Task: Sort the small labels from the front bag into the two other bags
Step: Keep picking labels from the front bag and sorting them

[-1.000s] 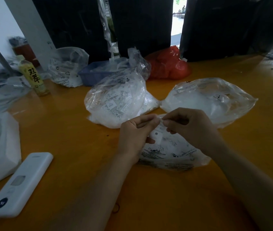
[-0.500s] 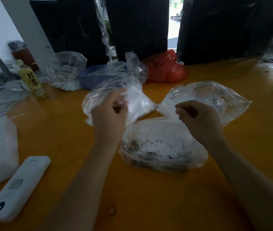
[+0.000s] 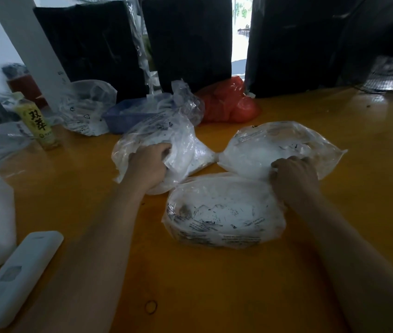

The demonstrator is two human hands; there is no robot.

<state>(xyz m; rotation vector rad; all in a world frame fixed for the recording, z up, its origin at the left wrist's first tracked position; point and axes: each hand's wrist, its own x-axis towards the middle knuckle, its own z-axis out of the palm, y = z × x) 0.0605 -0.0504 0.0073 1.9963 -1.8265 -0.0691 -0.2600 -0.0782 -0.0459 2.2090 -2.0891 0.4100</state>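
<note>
A white remote-like device (image 3: pixel 15 277) is cut off at the lower left edge. The left hand (image 3: pixel 148 164) reaches into the left bag (image 3: pixel 178 140), fingertips buried in plastic, so its grasp cannot be told. The front bag (image 3: pixel 224 212) lies nearest on the orange table (image 3: pixel 214 284) (its labels only a white blur). The right hand (image 3: pixel 295 175), fingers curled, sits at the right bag (image 3: pixel 282 145); whether it pinches anything is hidden.

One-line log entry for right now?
left hand: in left bag | right hand: at right bag | front bag: untouched
</note>
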